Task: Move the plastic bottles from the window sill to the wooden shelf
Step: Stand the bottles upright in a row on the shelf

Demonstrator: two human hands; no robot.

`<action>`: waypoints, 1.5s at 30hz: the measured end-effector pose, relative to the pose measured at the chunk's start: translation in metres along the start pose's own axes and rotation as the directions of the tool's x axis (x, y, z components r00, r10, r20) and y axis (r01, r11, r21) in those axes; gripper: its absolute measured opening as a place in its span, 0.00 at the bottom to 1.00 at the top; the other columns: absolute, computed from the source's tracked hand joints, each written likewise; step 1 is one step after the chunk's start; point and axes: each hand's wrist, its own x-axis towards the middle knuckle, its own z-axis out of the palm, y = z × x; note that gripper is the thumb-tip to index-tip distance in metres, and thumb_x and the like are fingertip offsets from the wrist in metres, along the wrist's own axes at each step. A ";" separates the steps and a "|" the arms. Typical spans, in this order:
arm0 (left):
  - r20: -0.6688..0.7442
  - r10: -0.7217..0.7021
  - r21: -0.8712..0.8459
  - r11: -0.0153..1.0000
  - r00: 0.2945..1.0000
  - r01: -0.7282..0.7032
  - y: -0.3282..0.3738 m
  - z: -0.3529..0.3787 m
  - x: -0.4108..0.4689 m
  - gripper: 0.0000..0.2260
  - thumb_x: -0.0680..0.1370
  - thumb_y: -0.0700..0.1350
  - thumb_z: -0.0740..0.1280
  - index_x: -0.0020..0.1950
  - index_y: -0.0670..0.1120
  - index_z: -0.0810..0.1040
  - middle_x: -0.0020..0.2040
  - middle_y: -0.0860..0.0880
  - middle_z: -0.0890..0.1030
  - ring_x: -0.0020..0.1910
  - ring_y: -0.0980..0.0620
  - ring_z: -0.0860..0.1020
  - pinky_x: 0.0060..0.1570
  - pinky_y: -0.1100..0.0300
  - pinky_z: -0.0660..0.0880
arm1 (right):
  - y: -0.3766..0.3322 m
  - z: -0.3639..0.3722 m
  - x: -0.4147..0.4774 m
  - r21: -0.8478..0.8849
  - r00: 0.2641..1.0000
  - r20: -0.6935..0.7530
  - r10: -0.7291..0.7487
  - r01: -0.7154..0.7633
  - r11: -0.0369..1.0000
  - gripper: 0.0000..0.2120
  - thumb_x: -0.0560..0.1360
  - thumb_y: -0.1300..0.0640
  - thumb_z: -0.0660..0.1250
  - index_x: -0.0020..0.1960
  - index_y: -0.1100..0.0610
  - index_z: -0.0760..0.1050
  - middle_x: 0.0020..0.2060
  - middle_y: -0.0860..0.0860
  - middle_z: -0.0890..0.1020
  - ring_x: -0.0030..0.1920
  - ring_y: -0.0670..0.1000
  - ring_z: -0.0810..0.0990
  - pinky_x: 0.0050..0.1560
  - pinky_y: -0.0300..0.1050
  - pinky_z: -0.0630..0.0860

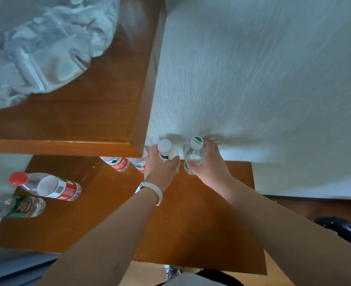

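Note:
My left hand (160,168) grips a clear bottle with a white cap (166,150), held upright against the white wall at the back of the lower wooden shelf (183,223). Right beside it, my right hand (209,170) grips a clear bottle with a green-and-white cap (195,153), also upright. Whether their bases touch the shelf is hidden by my hands. Several other plastic bottles stand on the same shelf: a red-capped, red-labelled one (48,186) and a green-labelled one (18,206) at the left, two more (119,164) (139,163) half hidden under the upper shelf.
An upper wooden shelf (67,124) overhangs the back left and carries a crumpled clear plastic bag (36,44). A textured white wall (253,79) bounds the shelf at the back. A black bag (341,230) lies at the lower right.

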 end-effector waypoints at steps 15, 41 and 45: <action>0.020 0.020 0.114 0.993 1.000 -0.022 -0.005 -0.034 -0.058 0.32 0.76 0.63 0.67 0.75 0.51 0.62 0.71 0.50 0.70 0.69 0.50 0.70 0.65 0.51 0.71 | 0.008 -0.043 -0.033 -0.124 0.992 0.109 -0.056 0.070 0.990 0.25 0.77 0.44 0.66 0.71 0.51 0.66 0.67 0.48 0.71 0.65 0.48 0.71 0.59 0.39 0.67; -0.059 0.071 0.758 0.652 0.996 -0.002 -0.093 -0.171 -0.159 0.27 0.81 0.64 0.52 0.79 0.59 0.55 0.81 0.54 0.55 0.80 0.49 0.51 0.76 0.47 0.48 | -0.109 0.017 -0.090 -0.370 0.669 0.570 -0.477 0.727 0.579 0.29 0.79 0.36 0.51 0.73 0.49 0.64 0.72 0.48 0.68 0.73 0.53 0.63 0.70 0.57 0.65; -0.081 0.043 0.750 0.661 0.996 0.032 -0.126 -0.217 -0.172 0.27 0.81 0.65 0.50 0.79 0.59 0.54 0.81 0.54 0.53 0.80 0.48 0.50 0.77 0.47 0.47 | -0.149 0.049 -0.110 -0.386 0.647 0.606 -0.463 0.748 0.540 0.29 0.80 0.36 0.51 0.75 0.49 0.61 0.76 0.49 0.63 0.76 0.55 0.59 0.72 0.57 0.60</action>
